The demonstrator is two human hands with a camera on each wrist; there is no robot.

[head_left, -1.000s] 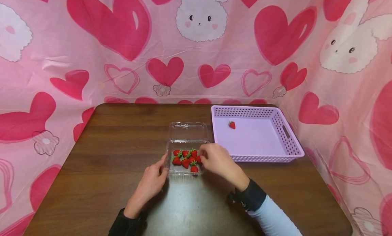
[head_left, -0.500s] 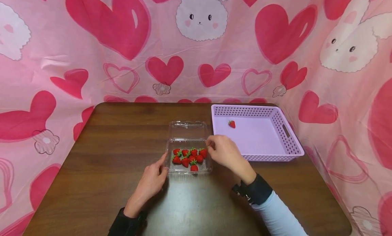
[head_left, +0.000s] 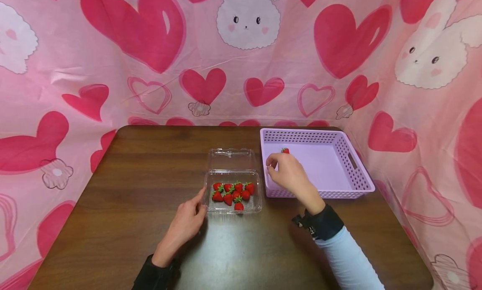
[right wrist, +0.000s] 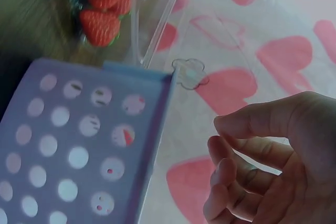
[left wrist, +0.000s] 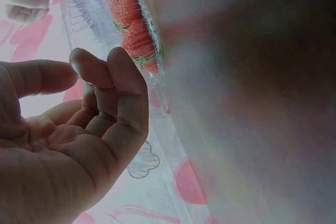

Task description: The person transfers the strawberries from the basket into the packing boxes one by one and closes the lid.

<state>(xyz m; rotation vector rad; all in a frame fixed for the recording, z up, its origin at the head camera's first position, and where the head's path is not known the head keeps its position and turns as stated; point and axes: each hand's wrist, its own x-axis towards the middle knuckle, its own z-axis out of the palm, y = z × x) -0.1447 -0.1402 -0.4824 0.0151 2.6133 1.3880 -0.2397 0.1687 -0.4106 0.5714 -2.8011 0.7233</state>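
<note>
In the head view, several red strawberries (head_left: 227, 199) lie in a clear plastic clamshell container (head_left: 233, 211), its lid (head_left: 231, 160) folded back. My left hand (head_left: 184, 221) rests at its left side, index finger along the wall and thumb by the near corner; the left wrist view shows these fingers bent beside the berries. My right hand (head_left: 288, 173), fingers loosely curled and holding nothing, is over the left part of a lilac basket (head_left: 320, 194). One strawberry (head_left: 285, 150) lies in the basket, partly hidden behind that hand. The right wrist view shows the thumb near the index fingertip beside the perforated basket wall (right wrist: 79, 156).
A brown wooden table (head_left: 150, 168) carries the container and the basket, which stand side by side with a narrow gap. Behind and at both sides hangs a pink cloth (head_left: 233, 114) with hearts and rabbits. The basket's raised walls surround the single berry.
My right hand has let go of a strawberry at the container's right end, risen, and moved right and away over the basket. My left hand has stayed at the container.
</note>
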